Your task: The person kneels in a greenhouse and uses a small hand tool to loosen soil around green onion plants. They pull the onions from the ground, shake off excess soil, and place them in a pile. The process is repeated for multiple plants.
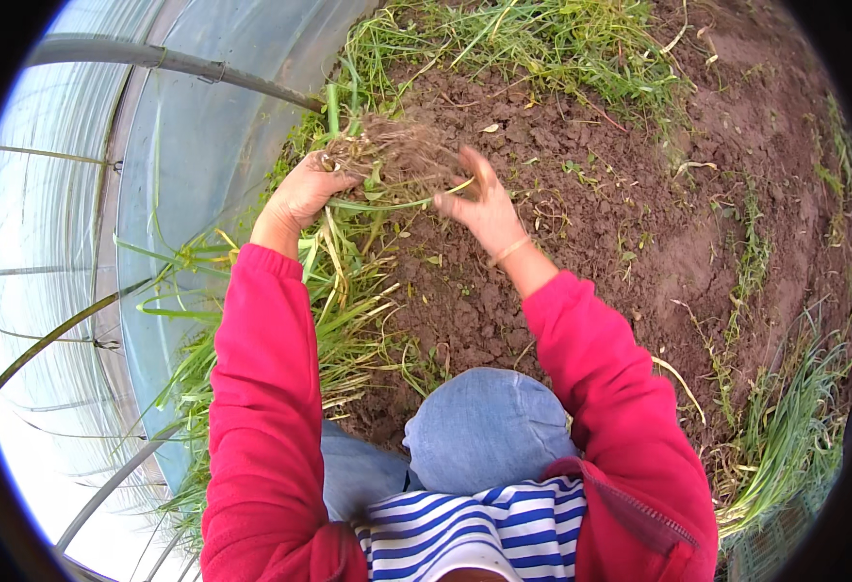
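My left hand [308, 190] grips a clump of uprooted plants, its thumb across the stems. The matted, brownish roots [404, 149] point right, towards my right hand, and look blurred. Long green leaves hang below and to the left of my left hand. My right hand [480, 195] is just right of the roots, with thumb and fingers apart. A thin green stalk [397, 206] curves from the clump to the fingers of my right hand; whether they touch it I cannot tell.
Greenhouse film [200, 124] on metal hoops [251, 86] rises at the left. Pulled grass [346, 327] lies along its foot. Bare, lumpy soil [586, 211] stretches to the right. Weeds [542, 44] grow at the top. A pile of long green leaves [790, 444] lies at the lower right.
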Demonstrator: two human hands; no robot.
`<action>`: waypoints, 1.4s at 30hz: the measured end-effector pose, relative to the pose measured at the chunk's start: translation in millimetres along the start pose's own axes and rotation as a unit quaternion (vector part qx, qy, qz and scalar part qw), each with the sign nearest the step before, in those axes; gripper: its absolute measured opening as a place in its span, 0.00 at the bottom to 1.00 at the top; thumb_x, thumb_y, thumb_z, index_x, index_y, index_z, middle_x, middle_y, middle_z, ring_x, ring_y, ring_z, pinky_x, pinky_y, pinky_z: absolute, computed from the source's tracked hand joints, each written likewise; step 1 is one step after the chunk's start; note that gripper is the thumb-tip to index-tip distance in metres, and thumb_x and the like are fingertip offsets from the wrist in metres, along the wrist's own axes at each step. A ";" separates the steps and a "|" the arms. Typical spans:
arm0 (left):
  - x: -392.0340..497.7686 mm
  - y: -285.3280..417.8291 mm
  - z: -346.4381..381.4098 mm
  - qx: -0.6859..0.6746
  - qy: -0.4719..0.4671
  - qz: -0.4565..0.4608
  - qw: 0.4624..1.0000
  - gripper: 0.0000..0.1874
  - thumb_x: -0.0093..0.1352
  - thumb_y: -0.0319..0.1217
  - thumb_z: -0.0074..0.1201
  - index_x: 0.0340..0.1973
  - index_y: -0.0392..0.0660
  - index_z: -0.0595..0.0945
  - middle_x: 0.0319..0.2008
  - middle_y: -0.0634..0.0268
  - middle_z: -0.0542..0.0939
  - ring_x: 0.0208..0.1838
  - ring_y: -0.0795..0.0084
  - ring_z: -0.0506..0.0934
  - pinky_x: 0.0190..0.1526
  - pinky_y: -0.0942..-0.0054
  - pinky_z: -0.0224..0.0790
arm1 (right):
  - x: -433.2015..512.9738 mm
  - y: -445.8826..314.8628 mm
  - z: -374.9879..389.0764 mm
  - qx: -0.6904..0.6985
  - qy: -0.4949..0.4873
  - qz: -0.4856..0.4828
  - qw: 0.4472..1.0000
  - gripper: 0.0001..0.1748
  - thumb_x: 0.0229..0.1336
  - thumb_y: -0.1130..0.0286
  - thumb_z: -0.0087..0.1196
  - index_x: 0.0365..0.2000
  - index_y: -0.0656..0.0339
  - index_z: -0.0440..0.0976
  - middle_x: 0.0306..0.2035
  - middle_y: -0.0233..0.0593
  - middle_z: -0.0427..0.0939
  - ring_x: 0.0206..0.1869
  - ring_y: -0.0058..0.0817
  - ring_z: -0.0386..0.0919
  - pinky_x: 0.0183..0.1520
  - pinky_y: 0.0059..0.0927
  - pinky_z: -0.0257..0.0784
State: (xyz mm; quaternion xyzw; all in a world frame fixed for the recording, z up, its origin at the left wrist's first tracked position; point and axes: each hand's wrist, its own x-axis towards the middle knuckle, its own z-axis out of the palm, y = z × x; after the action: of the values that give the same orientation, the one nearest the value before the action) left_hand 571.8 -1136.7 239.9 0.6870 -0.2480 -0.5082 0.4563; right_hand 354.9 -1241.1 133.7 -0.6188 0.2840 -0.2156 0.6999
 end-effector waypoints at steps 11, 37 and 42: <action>-26.5 -8.8 54.3 0.217 -0.082 0.083 0.969 0.11 0.60 0.22 0.53 0.39 0.35 0.79 0.31 0.69 0.80 0.34 0.81 0.74 0.41 0.77 0.67 | 4.3 -46.0 -31.5 -0.317 -0.027 -0.147 0.937 0.10 0.36 0.75 0.55 0.24 0.59 0.67 0.23 0.35 0.68 0.26 0.28 0.66 0.34 0.28 0.68; -84.9 -1.4 69.6 0.598 0.044 0.271 0.753 0.27 0.49 0.20 0.55 0.47 0.40 0.75 0.45 0.55 0.77 0.52 0.57 0.72 0.64 0.56 0.48 | -59.4 -201.2 -161.0 -0.302 -0.289 0.000 0.908 0.10 0.46 0.68 0.55 0.23 0.67 0.75 0.15 0.35 0.72 0.15 0.23 0.70 0.17 0.31 0.66; -40.3 2.0 31.5 0.542 0.073 0.327 0.770 0.30 0.54 0.15 0.47 0.55 0.40 0.71 0.52 0.53 0.73 0.57 0.58 0.70 0.62 0.63 0.54 | -151.2 -301.2 -309.2 -0.307 0.083 -0.063 0.946 0.11 0.48 0.72 0.58 0.30 0.70 0.77 0.27 0.35 0.78 0.33 0.20 0.75 0.37 0.24 0.71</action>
State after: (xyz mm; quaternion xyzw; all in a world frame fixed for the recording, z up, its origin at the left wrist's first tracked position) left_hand 528.4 -1117.0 258.6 0.7328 -0.6580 -0.0573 0.1636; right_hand 51.7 -1414.9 428.8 -0.8003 0.3545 -0.2121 0.4347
